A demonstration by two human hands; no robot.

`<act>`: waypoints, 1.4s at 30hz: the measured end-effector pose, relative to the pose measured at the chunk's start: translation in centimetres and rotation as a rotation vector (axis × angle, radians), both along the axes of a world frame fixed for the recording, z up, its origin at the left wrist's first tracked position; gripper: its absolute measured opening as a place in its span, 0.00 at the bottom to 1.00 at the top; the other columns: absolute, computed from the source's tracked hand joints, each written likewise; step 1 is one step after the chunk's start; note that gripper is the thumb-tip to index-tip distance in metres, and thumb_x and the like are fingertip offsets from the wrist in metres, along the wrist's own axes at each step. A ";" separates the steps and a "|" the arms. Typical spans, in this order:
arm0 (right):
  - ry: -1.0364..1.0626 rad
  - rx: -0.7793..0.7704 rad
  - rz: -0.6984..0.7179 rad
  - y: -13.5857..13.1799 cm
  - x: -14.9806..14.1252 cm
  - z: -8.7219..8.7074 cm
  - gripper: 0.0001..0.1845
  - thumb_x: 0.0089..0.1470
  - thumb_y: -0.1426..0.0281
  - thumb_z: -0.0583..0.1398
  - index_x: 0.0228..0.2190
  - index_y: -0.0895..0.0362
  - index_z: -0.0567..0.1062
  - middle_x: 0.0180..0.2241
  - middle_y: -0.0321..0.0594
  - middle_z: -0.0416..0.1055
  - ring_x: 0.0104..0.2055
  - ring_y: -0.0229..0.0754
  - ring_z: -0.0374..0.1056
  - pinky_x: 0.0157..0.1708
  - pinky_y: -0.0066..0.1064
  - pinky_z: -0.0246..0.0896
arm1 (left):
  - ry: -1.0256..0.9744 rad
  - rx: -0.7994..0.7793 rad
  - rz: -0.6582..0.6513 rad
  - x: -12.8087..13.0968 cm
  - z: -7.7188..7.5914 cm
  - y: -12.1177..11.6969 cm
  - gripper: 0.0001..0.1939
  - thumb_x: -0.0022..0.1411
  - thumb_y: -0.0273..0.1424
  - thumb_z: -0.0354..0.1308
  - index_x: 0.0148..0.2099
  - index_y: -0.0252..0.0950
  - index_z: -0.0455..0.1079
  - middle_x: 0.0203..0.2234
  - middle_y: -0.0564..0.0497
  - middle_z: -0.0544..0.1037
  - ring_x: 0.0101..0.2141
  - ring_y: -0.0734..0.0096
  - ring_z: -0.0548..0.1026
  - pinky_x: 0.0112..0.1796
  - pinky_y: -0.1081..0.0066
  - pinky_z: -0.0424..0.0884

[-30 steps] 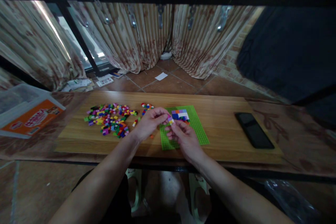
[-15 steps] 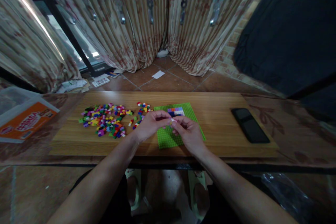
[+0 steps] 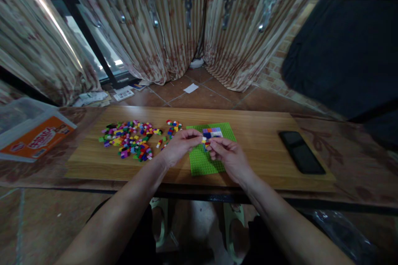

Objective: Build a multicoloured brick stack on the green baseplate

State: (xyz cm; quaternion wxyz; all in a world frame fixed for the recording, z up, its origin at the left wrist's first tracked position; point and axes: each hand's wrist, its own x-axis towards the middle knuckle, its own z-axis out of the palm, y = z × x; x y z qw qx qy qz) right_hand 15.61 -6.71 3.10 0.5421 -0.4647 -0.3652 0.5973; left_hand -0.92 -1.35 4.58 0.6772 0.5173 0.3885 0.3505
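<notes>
The table's front edge partly hides two pale green slippers [image 3: 160, 225]. Over the green plate [image 3: 202, 163], the left hand [image 3: 179, 149] pinches a small white and yellow brick [image 3: 204, 139]. The right hand [image 3: 233, 157] has its finger and thumb close together just beside it; I cannot tell if they hold something too. The hands hide some built bricks [image 3: 213, 133] on the plate. Wide bare wood runs from the plate's right edge to the black phone [image 3: 301, 152]. The brick pile [image 3: 117, 141] lies left. Farther left, the clear box [image 3: 40, 138] is cut off.
</notes>
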 end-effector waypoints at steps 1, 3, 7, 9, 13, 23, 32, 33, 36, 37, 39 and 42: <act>0.029 -0.017 0.018 0.0 0.0 0.1 0.14 0.45 0.60 0.69 0.32 0.55 0.78 0.26 0.35 0.75 0.24 0.32 0.65 0.26 0.27 0.63 | 0.014 0.000 -0.004 0.0 0.2 -0.1 0.12 0.51 0.37 0.66 0.33 0.33 0.72 0.18 0.58 0.64 0.18 0.83 0.54 0.22 0.76 0.47; 0.085 -0.052 0.052 -0.2 0.0 0.2 0.13 0.46 0.60 0.69 0.31 0.55 0.78 0.27 0.35 0.75 0.24 0.32 0.66 0.27 0.27 0.64 | 0.048 0.005 -0.016 0.0 0.4 -0.2 0.12 0.52 0.37 0.65 0.33 0.33 0.73 0.17 0.58 0.64 0.18 0.82 0.53 0.22 0.75 0.47; 0.086 -0.058 0.053 -0.2 0.2 0.6 0.14 0.46 0.61 0.68 0.33 0.55 0.78 0.28 0.35 0.75 0.25 0.32 0.66 0.28 0.27 0.64 | 0.193 0.137 -0.003 -0.6 0.2 0.5 0.08 0.52 0.35 0.63 0.31 0.34 0.74 0.20 0.54 0.71 0.21 0.78 0.61 0.25 0.74 0.55; -0.009 0.006 0.010 0.0 0.8 0.7 0.16 0.45 0.60 0.68 0.35 0.56 0.79 0.26 0.35 0.75 0.24 0.32 0.64 0.27 0.27 0.63 | 0.366 0.272 0.017 -1.3 -0.2 1.2 0.05 0.50 0.31 0.63 0.27 0.35 0.74 0.21 0.53 0.73 0.25 0.73 0.66 0.29 0.73 0.59; -0.337 0.141 -0.085 0.4 2.7 0.3 0.15 0.46 0.59 0.67 0.34 0.56 0.79 0.23 0.34 0.74 0.22 0.34 0.64 0.24 0.28 0.60 | 0.753 0.439 0.082 -3.0 -1.1 1.9 0.04 0.47 0.25 0.62 0.23 0.38 0.73 0.20 0.52 0.73 0.25 0.69 0.67 0.31 0.71 0.58; -0.804 0.371 -0.006 -0.4 2.6 0.1 0.11 0.59 0.65 0.57 0.38 0.54 0.78 0.38 0.40 0.79 0.39 0.43 0.74 0.41 0.36 0.67 | 0.642 0.415 0.157 -1.8 0.0 1.1 0.08 0.54 0.28 0.61 0.23 0.36 0.73 0.19 0.52 0.71 0.24 0.71 0.65 0.29 0.71 0.56; -0.994 0.560 0.129 -1.5 1.3 1.8 0.14 0.60 0.69 0.55 0.47 0.50 0.76 0.42 0.41 0.78 0.42 0.43 0.74 0.43 0.36 0.68 | -0.192 -0.436 -0.065 1.3 -0.1 -2.1 0.19 0.61 0.44 0.59 0.33 0.30 0.74 0.27 0.46 0.77 0.28 0.74 0.73 0.32 0.73 0.68; -0.994 0.564 0.142 -1.5 1.3 1.8 0.15 0.60 0.69 0.56 0.48 0.50 0.75 0.43 0.41 0.78 0.43 0.43 0.74 0.44 0.37 0.68 | -0.219 -0.470 -0.076 1.4 -0.2 -2.1 0.19 0.62 0.43 0.59 0.33 0.30 0.74 0.27 0.46 0.77 0.29 0.74 0.73 0.34 0.72 0.69; -0.989 0.546 0.139 -1.5 1.3 1.6 0.15 0.59 0.69 0.58 0.47 0.50 0.75 0.44 0.40 0.78 0.43 0.44 0.74 0.44 0.37 0.68 | -0.261 -0.528 -0.099 1.3 -0.2 -1.9 0.16 0.65 0.40 0.57 0.35 0.30 0.75 0.29 0.46 0.78 0.29 0.74 0.74 0.37 0.70 0.71; -0.984 0.531 0.131 -1.6 1.3 1.5 0.14 0.59 0.68 0.58 0.46 0.50 0.75 0.42 0.40 0.78 0.41 0.43 0.75 0.42 0.36 0.68 | -0.269 -0.539 -0.103 1.4 -0.1 -1.9 0.16 0.65 0.39 0.56 0.35 0.30 0.75 0.30 0.46 0.78 0.29 0.74 0.74 0.38 0.70 0.71; -0.968 0.500 0.120 -1.6 1.5 1.6 0.09 0.59 0.67 0.58 0.41 0.52 0.76 0.36 0.38 0.79 0.36 0.41 0.74 0.37 0.33 0.68 | -0.275 -0.549 -0.103 1.4 0.0 -1.9 0.16 0.66 0.38 0.54 0.35 0.30 0.75 0.29 0.46 0.78 0.29 0.74 0.74 0.40 0.68 0.72; -0.934 0.466 0.109 -1.4 2.2 1.7 0.06 0.58 0.66 0.59 0.34 0.53 0.77 0.30 0.36 0.77 0.32 0.39 0.73 0.34 0.31 0.66 | -0.233 -0.534 -0.128 1.3 0.3 -2.0 0.15 0.66 0.36 0.55 0.35 0.29 0.75 0.29 0.45 0.78 0.30 0.72 0.75 0.40 0.68 0.72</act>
